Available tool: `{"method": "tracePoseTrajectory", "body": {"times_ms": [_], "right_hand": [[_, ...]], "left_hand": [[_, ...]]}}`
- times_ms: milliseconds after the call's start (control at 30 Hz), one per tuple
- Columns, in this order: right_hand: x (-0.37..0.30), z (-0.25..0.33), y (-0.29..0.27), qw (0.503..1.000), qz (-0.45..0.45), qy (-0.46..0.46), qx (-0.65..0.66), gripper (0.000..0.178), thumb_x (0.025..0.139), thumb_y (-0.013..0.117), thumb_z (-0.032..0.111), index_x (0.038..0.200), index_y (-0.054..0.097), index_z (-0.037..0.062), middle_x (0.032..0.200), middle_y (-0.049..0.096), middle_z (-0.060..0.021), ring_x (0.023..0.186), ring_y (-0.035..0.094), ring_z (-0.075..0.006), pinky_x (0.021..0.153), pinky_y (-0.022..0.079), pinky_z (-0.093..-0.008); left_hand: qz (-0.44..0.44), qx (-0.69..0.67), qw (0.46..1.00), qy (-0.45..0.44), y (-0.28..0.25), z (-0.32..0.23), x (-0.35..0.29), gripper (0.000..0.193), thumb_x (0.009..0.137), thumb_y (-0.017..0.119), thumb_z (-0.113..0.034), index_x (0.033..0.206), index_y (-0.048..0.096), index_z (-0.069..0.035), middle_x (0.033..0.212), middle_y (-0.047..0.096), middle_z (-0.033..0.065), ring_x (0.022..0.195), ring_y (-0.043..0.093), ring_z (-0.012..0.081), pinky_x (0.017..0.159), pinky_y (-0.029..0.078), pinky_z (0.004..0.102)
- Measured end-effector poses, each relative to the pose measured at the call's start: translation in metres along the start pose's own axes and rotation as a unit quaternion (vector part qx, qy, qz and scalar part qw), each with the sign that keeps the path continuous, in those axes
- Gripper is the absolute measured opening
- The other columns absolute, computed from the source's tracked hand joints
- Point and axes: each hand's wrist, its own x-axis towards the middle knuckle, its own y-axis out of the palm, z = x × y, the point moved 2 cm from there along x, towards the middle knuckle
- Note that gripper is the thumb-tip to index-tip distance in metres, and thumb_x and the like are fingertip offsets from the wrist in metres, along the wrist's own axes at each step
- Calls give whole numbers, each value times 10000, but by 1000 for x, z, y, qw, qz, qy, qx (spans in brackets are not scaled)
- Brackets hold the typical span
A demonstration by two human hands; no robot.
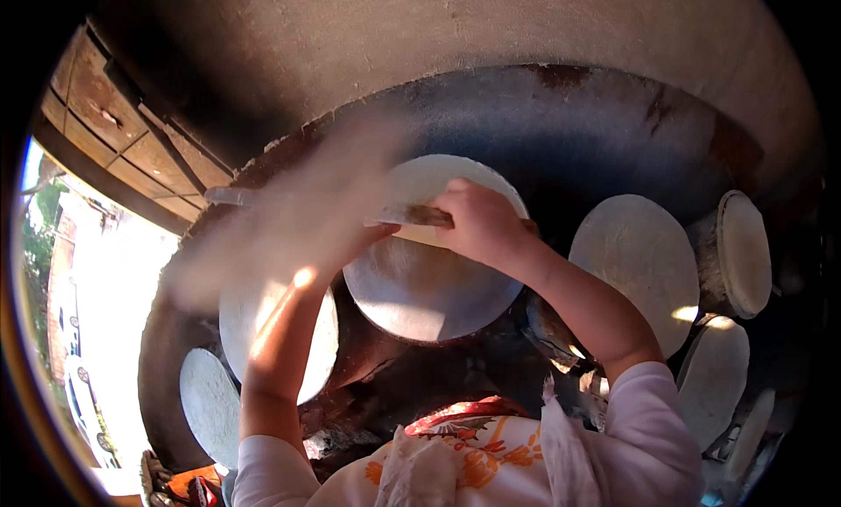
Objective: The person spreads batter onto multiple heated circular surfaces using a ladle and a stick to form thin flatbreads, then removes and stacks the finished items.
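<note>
Held a narrow tool (424,215) across the face of the central round piece (394,288), with the right grip (484,222) closed around its brown end; could not tell whether in contact with that face. Had the left grip (350,246) at the left edge of the central round piece, with a fingertip just beside the tool, but could not tell whether open or closed for the blur. Saw a tan blurred mass (285,222) to the left of the central round piece, too smeared to name. Noted a pale disc (321,345) to its lower left, partly behind the left forearm (279,358), and a smaller disc (208,406) farther out that way. Found a large whitish disc (635,266) to the right of the central round piece, a thick pale-faced drum (745,255) farther right, and a leaning grey disc (715,386) to the lower right. Made out a dark curved rim (491,104) beyond the central round piece, and a white patterned shirt (491,468) on its near side.
</note>
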Motion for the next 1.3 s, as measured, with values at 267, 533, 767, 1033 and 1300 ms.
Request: {"method": "tracePoseTrajectory", "body": {"times_ms": [267, 533, 767, 1033, 1300], "right_hand": [[-144, -76, -17, 850, -222, 369, 303, 234, 837, 629, 239, 808, 478, 63, 639, 585, -48, 445, 480, -65, 432, 390, -208], [-186, -71, 28, 754, -190, 450, 440, 357, 847, 594, 408, 791, 462, 80, 712, 633, -72, 395, 357, -51, 354, 283, -224], [-84, -140, 28, 970, -95, 222, -5, 177, 672, 653, 119, 706, 530, -4, 801, 570, -194, 776, 572, -364, 664, 455, -445], [-35, -153, 47, 966, -35, 232, -106, 106, 741, 596, 98, 811, 540, 41, 840, 579, -142, 818, 573, -347, 682, 463, -465], [-30, -73, 34, 981, -139, 112, -75, 57, 751, 570, 66, 780, 525, 50, 819, 576, -121, 753, 578, -351, 624, 466, -450]], "left_hand": [[71, 78, 986, 129, -30, -67, 43, 147, 625, 755, -99, 732, 669, -48, 779, 613, 50, 840, 555, 218, 778, 435, 326], [-7, 266, 906, 330, 22, -48, -113, 216, 542, 670, -120, 754, 646, -156, 765, 541, -21, 708, 523, 131, 581, 419, 301], [-22, 331, 923, 196, 54, 13, -145, 437, 547, 635, -116, 981, 587, -122, 1012, 521, 95, 929, 493, 284, 806, 384, 425], [-77, 286, 949, 109, 96, -11, -177, 336, 639, 621, -122, 975, 611, -130, 963, 538, 63, 915, 516, 265, 804, 393, 408], [-126, 259, 956, 59, 89, -17, -206, 314, 627, 628, -67, 938, 620, -108, 902, 545, 62, 884, 520, 264, 820, 390, 406]]}}
